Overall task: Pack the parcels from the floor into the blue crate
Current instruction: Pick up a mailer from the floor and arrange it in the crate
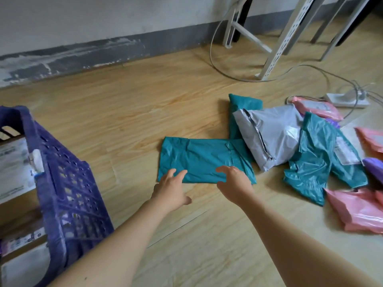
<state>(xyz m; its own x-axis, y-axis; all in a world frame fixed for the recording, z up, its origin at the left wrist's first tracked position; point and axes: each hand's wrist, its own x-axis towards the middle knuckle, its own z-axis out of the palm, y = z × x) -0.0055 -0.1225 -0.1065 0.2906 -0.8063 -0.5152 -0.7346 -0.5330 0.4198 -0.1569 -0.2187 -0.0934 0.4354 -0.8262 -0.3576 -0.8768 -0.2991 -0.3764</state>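
Reaching out over the wooden floor (145,104), both bare arms stretch toward a flat teal parcel (203,158) that lies alone in front of the pile. The left hand (172,189) has its fingers spread and loose, with the fingertips over the parcel's near left corner. The right hand (234,183) is at the near right edge, fingers apart and slightly bent above the plastic. Neither hand is closed around the parcel, and the view does not show whether the fingertips actually touch it.

The blue crate (68,183) stands to the left, well apart from the teal parcel, with its perforated wall facing the camera. Labelled cardboard boxes (14,162) show inside it.

To the right, the flat parcel's far corner meets the pile. A grey parcel (269,133) lies on top of a second teal parcel (244,104), and a crumpled teal parcel (315,154) with a white label lies against the grey one's right side. Pink parcels (356,210) lie around the pile's right edge, and a purple parcel (375,168) sits between two of them. Behind the pile, a white power strip (348,100) rests on the floor near white metal legs (290,38), and a pale cable (217,65) loops across the boards.
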